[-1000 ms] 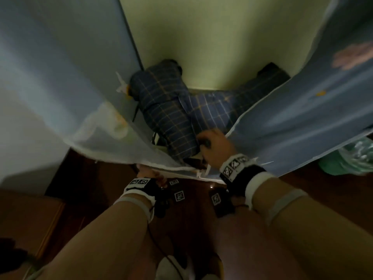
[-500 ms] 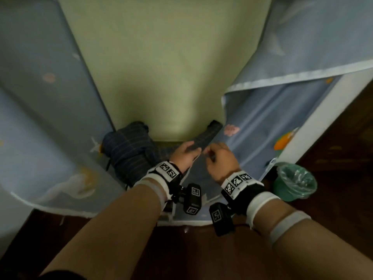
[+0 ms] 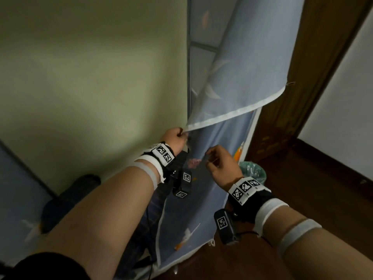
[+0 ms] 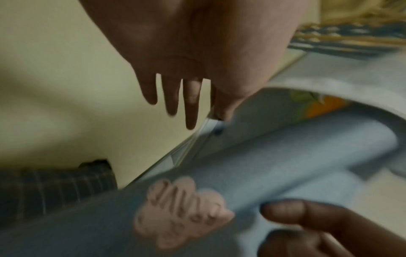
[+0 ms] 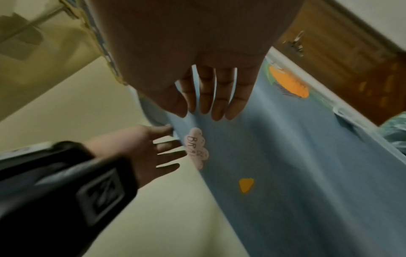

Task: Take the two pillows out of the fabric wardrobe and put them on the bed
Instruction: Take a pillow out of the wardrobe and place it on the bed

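A dark plaid pillow [image 3: 76, 195] [image 4: 54, 187] lies low inside the fabric wardrobe, against the green back wall [image 3: 90, 87]. A strip of a second plaid pillow [image 3: 155, 201] shows beside my left forearm. My left hand [image 3: 177, 138] [image 4: 197, 107] [image 5: 153, 147] is raised well above them, thumb and forefinger pinching the white-hemmed edge of the blue wardrobe curtain [image 3: 242, 77] [image 4: 285, 156] [image 5: 285, 156]. My right hand [image 3: 218, 164] [image 5: 208, 104] [image 4: 307, 229] pinches the same curtain a little lower and to the right.
The wardrobe's left curtain [image 3: 18, 199] hangs at the far left. A bin with a green bag [image 3: 252, 172] stands on the dark wooden floor [image 3: 302, 199] right of the wardrobe. A brown wooden door [image 3: 302, 98] is behind the curtain.
Both hands rose from down by the pillows to the right curtain. The left hand now holds its edge higher. The head view tilted up and right.
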